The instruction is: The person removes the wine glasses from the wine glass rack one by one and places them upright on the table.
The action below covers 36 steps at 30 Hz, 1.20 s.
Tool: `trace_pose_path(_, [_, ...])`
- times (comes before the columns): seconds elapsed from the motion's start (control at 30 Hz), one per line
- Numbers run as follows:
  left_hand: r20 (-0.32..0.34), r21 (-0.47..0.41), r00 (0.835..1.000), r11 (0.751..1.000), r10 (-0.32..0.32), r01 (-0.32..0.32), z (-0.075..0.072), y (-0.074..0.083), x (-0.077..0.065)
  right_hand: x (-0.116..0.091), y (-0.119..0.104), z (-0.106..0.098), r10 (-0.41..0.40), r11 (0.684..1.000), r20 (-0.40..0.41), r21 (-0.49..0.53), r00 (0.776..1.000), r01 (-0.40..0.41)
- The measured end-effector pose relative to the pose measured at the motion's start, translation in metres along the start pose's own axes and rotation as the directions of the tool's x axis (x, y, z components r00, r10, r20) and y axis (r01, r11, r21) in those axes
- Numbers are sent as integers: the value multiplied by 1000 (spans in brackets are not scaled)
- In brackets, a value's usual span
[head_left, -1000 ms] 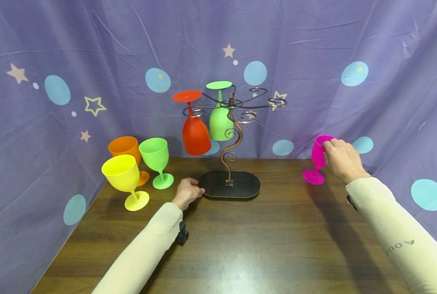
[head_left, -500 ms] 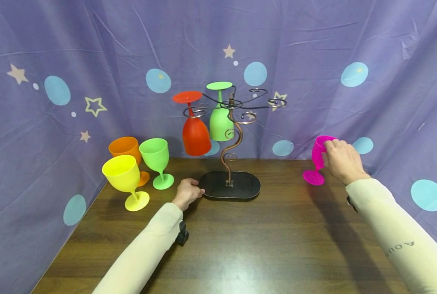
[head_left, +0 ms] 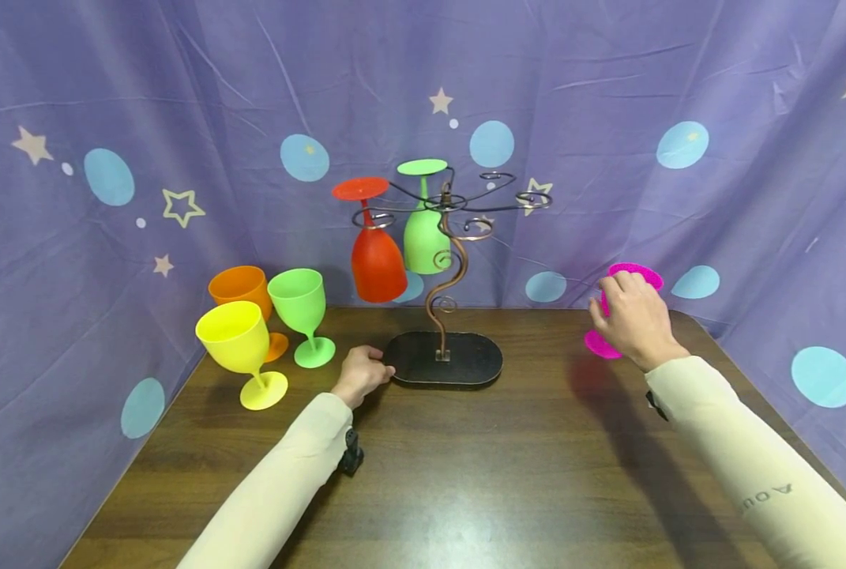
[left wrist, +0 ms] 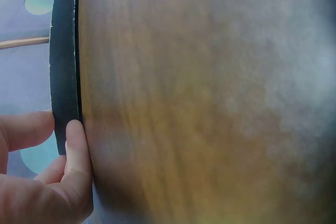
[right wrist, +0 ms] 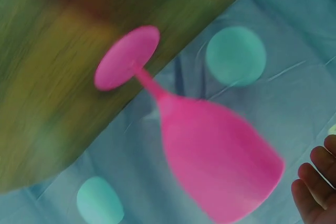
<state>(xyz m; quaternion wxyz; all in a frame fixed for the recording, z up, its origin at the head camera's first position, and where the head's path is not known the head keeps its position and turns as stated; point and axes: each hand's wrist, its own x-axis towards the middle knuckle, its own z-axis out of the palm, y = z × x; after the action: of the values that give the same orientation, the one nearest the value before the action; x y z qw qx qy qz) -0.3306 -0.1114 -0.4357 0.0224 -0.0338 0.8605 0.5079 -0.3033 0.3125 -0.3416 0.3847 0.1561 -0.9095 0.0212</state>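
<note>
My left hand [head_left: 361, 375] pinches the left end of the black oval base [head_left: 468, 359] of a metal wine glass rack. In the left wrist view, the thumb and fingers close on the base's edge [left wrist: 64, 61]. My right hand [head_left: 634, 320] is in front of a magenta goblet [head_left: 643, 274], covering much of its bowl in the head view. In the right wrist view the goblet [right wrist: 220, 150] stands upright on the table, and the fingers [right wrist: 315, 182] are apart from its rim. A red goblet [head_left: 378, 269] and a green goblet [head_left: 423, 241] hang upside down on the rack.
At the left of the wooden table [head_left: 423, 466] stand a yellow goblet [head_left: 238, 340], an orange goblet [head_left: 239, 283] and another green goblet [head_left: 300, 300]. The rack's curled arms [head_left: 534, 199] reach out to the right. A purple curtain [head_left: 579, 103] hangs behind the table.
My right hand has let go of the magenta goblet's bowl and shifted left in front of it. The goblet stays in about the same place. My left hand keeps its grip on the base.
</note>
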Motion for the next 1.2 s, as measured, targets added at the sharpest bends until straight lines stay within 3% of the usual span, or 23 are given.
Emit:
trace_pose_path(0.23, [5,4,1000,1000,-1,1,-1,1,0,-4,-30,7,104,991,105,74,989,-112])
trace_pose_path(0.47, [7,4,1000,1000,1,-1,-2,0,-1,-7,-58,13,180,958,260,174,949,-229])
trace_pose_path(0.77, [15,-5,1000,1000,-4,4,-1,0,0,-9,-82,29,223,864,397,343,890,-369])
trace_pose_path(1.0, [12,-14,1000,1000,0,0,-1,0,1,-11,-95,41,273,789,494,376,825,-486])
trace_pose_path(1.1, [13,-12,1000,1000,1,-1,-1,-1,1,-12,-101,44,293,716,555,413,779,-563])
trace_pose_path(1.2, [14,-6,1000,1000,-4,4,0,-1,1,-12,-107,49,306,594,614,474,727,-650])
